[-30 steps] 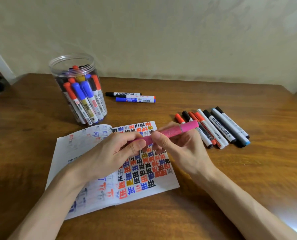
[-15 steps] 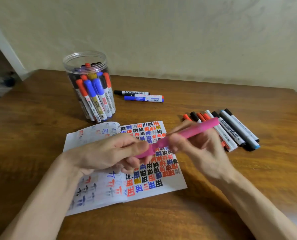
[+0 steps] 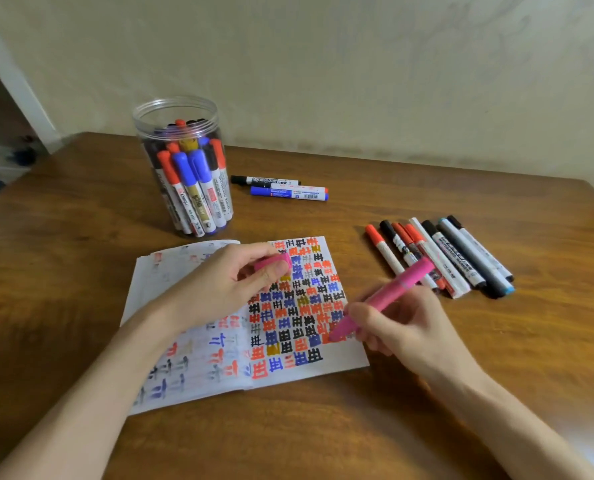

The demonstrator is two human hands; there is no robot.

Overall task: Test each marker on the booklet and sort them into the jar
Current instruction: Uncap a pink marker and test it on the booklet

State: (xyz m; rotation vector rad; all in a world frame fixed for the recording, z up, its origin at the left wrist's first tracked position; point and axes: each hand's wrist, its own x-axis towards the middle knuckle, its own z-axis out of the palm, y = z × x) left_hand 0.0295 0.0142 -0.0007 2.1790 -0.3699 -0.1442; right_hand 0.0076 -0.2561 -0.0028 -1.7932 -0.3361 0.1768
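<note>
Two hands work over an open booklet (image 3: 344,363) on a wooden bench (image 3: 63,244). The right hand (image 3: 406,330) pinches an uncapped pink marker (image 3: 392,294) low on its barrel, with the tip at the ink-crowded page, though contact is too blurred to confirm. The left hand (image 3: 215,289) has its grip closed around the pink cap (image 3: 271,265). The marker looks like light, stiff, smooth plastic and should handle best held firmly near the tip for writing and at mid-barrel for carrying. A row of loose markers (image 3: 441,258) lies further right. Beyond stands the clear jar (image 3: 177,109), already well stocked, with a few spare markers (image 3: 283,188) just beside it.
</note>
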